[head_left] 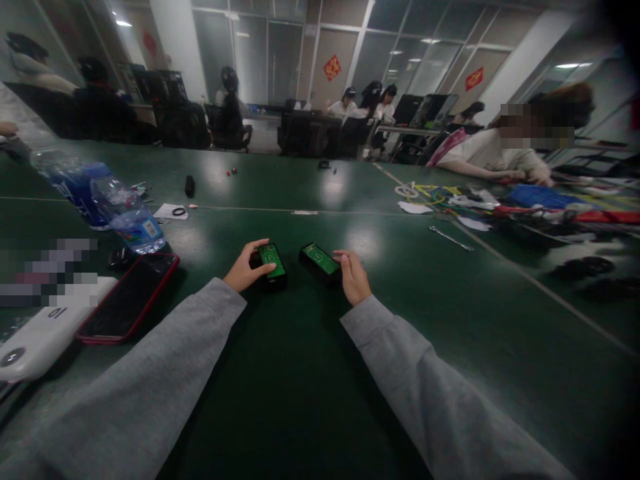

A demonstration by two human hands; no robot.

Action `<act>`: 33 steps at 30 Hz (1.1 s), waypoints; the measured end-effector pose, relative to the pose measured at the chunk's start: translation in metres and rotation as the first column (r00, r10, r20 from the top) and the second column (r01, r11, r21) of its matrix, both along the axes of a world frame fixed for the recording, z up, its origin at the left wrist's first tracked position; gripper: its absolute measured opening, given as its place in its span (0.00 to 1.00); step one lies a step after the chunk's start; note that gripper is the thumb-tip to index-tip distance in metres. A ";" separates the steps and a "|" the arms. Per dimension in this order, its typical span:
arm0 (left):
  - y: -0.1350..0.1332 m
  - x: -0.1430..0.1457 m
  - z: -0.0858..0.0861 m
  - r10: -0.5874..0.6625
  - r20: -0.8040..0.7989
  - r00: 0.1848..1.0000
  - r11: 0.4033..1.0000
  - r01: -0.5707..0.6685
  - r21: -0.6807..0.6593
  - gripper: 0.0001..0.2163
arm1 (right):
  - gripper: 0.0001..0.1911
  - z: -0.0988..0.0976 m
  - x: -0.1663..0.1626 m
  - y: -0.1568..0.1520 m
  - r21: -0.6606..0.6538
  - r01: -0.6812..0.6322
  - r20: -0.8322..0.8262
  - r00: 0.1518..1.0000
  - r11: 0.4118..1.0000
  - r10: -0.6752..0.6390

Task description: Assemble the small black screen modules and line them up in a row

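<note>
Two small black boxes with green circuit boards on top rest on the dark green table (300, 373). My left hand (245, 268) grips the left box (271, 265), thumb laid over the board. My right hand (353, 276) holds the near right end of the right box (320, 262), fingers curled against it. Both boxes sit on the table surface, a small gap between them. Grey sleeves cover both arms.
At the left lie a red-cased phone (129, 297), a white power bank (37, 333) and two water bottles (125, 213). A wrench (450, 238) lies to the right. A person sits at the far right behind cables and tools (525, 203). More people sit at the back.
</note>
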State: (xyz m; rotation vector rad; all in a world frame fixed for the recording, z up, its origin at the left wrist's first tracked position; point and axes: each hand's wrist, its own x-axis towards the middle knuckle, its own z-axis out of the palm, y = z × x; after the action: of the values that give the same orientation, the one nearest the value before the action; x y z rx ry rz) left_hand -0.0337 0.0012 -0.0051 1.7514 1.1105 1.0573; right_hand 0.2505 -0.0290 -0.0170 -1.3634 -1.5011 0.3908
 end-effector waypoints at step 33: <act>0.003 0.003 0.003 0.000 0.180 0.984 0.994 0.020 -0.108 0.20 | 0.25 0.004 -0.002 -0.001 -0.039 -0.059 0.014 0.998 0.997 0.060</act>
State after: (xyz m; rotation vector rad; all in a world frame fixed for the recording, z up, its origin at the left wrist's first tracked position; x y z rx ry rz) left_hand -0.0307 0.0039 -0.0025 1.5413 1.0265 1.1039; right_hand 0.2485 -0.0305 -0.0130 -1.3566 -1.5569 0.4497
